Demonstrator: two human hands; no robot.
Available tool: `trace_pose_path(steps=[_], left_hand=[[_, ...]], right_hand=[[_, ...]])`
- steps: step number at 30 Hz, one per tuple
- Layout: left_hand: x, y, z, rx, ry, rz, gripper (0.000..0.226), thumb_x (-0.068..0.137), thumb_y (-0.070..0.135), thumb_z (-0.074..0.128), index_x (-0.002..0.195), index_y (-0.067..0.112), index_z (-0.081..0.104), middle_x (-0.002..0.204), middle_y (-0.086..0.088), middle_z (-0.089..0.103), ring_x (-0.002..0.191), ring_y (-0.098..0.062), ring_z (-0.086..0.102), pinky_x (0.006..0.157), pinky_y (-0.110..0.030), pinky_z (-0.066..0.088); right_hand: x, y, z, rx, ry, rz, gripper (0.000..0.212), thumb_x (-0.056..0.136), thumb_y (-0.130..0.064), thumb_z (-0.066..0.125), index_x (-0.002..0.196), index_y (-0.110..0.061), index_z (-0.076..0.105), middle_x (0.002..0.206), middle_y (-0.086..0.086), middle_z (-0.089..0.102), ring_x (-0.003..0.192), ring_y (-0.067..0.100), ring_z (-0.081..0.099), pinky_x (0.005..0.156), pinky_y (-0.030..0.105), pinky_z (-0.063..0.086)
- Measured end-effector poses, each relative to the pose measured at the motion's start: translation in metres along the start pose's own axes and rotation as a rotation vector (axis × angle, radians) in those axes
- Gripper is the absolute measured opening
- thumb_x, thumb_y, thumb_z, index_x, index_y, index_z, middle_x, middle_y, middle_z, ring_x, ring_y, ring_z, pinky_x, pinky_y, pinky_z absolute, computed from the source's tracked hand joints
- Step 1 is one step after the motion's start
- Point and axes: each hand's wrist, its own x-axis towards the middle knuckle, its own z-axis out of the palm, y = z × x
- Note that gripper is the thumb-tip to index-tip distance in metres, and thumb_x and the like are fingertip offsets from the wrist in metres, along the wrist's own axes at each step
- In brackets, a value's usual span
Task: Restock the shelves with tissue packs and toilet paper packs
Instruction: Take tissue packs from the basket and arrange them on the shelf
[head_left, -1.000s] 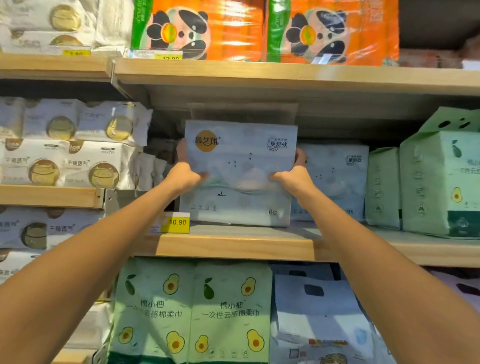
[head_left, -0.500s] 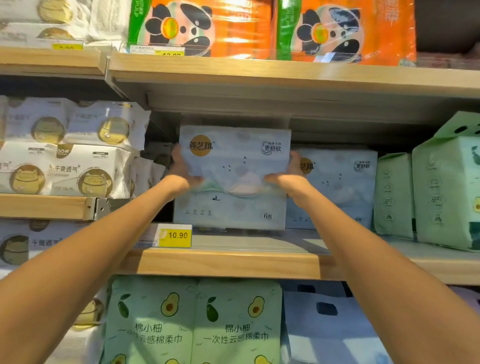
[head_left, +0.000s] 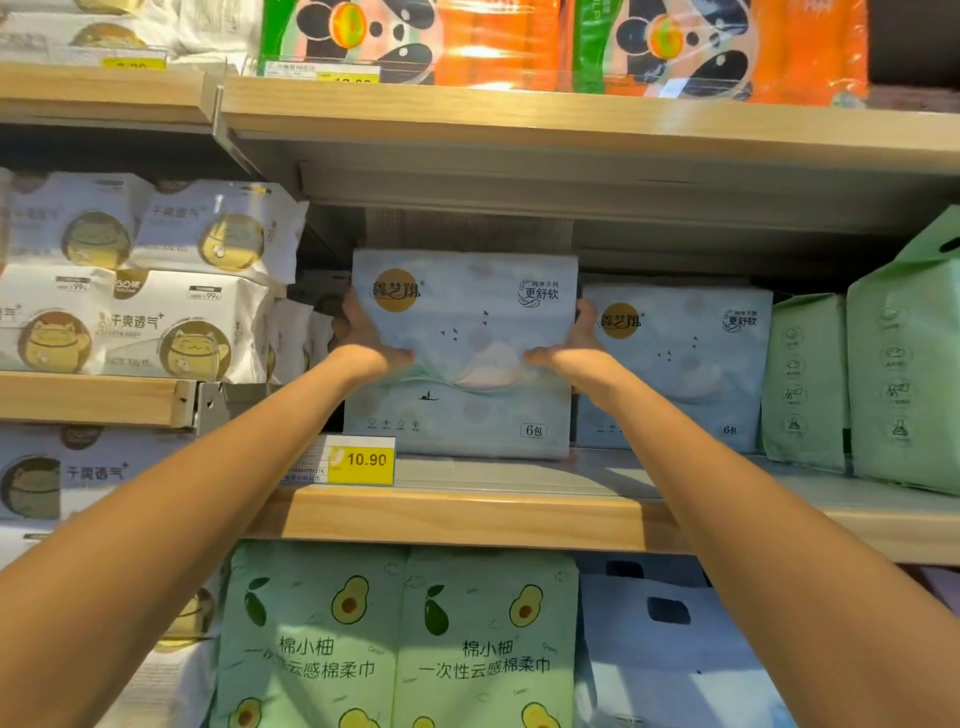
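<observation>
— Where is the pale blue plastic-wrapped tissue pack (head_left: 462, 353)?
— Upright on the wooden shelf (head_left: 467, 519); beside a matching pack (head_left: 675, 364).
— The fingers?
— The left hand (head_left: 371, 345) and right hand (head_left: 574, 348) clasp its sides.

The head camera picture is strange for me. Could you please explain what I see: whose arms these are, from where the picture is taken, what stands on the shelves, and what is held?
There is no machine here. A person wears a camera on the head, so you see their own two bare arms reaching forward. The left hand and the right hand grip the sides of a pale blue tissue pack, which stands upright on the middle shelf. A matching pack stands to its right, then green packs. A yellow price tag reads 10.90. Orange panda packs sit on the shelf above, avocado packs on the one below, and white packs with cat pictures on the left.
</observation>
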Motion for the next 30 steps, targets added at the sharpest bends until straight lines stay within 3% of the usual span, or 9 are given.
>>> trace_pose_path(steps=[6, 14, 18, 20, 23, 30], left_hand=[[-0.002, 0.000, 0.000, -0.009, 0.017, 0.046, 0.101, 0.080, 0.022, 0.073, 0.149, 0.010, 0.000, 0.152, -0.015, 0.014, 0.139, -0.033, 0.018, 0.114, -0.042, 0.026], [0.000, -0.004, -0.003, -0.039, -0.008, -0.022, 0.107, 0.073, 0.028, 0.077, 0.149, 0.015, 0.002, 0.147, -0.017, 0.020, 0.136, -0.034, 0.024, 0.111, -0.043, 0.032], [0.025, -0.023, 0.009, -0.039, -0.017, -0.024, 0.128, 0.038, 0.058, 0.071, 0.145, 0.020, 0.011, 0.139, -0.014, 0.032, 0.127, -0.033, 0.039, 0.102, -0.048, 0.044], [0.014, -0.015, 0.003, -0.017, -0.009, -0.023, 0.124, 0.046, 0.053, 0.074, 0.146, 0.019, 0.009, 0.141, -0.015, 0.029, 0.129, -0.033, 0.036, 0.104, -0.047, 0.043], [-0.006, 0.002, -0.006, -0.014, 0.005, -0.011, 0.107, 0.072, 0.028, 0.077, 0.149, 0.014, 0.003, 0.148, -0.017, 0.018, 0.135, -0.034, 0.026, 0.108, -0.042, 0.036], [-0.001, 0.001, -0.005, 0.024, 0.005, -0.013, 0.109, 0.073, 0.029, 0.077, 0.150, 0.016, -0.001, 0.149, -0.017, 0.016, 0.136, -0.036, 0.027, 0.110, -0.045, 0.035]], right_hand=[[0.001, 0.004, 0.001, -0.035, 0.008, -0.022, 0.095, 0.080, -0.003, 0.071, 0.147, -0.013, 0.005, 0.141, 0.009, 0.044, 0.130, 0.026, 0.043, 0.094, 0.027, 0.037], [0.001, 0.004, -0.002, -0.050, -0.020, 0.030, 0.103, 0.082, -0.007, 0.071, 0.151, -0.015, -0.006, 0.145, 0.010, 0.042, 0.131, 0.027, 0.043, 0.099, 0.032, 0.038], [0.001, 0.004, -0.002, -0.056, -0.020, 0.016, 0.101, 0.082, -0.006, 0.071, 0.150, -0.014, -0.004, 0.144, 0.009, 0.043, 0.130, 0.026, 0.044, 0.097, 0.029, 0.038], [0.002, 0.005, -0.003, -0.062, -0.019, 0.018, 0.102, 0.081, -0.007, 0.072, 0.150, -0.013, -0.003, 0.145, 0.010, 0.043, 0.131, 0.026, 0.044, 0.101, 0.032, 0.039], [0.004, 0.007, -0.003, -0.069, -0.013, 0.024, 0.103, 0.080, -0.008, 0.074, 0.150, -0.014, -0.002, 0.144, 0.012, 0.042, 0.130, 0.027, 0.044, 0.106, 0.038, 0.040], [0.002, 0.005, -0.004, -0.065, 0.015, 0.016, 0.102, 0.079, -0.010, 0.074, 0.150, -0.015, 0.002, 0.142, 0.011, 0.044, 0.128, 0.028, 0.046, 0.101, 0.037, 0.043]])
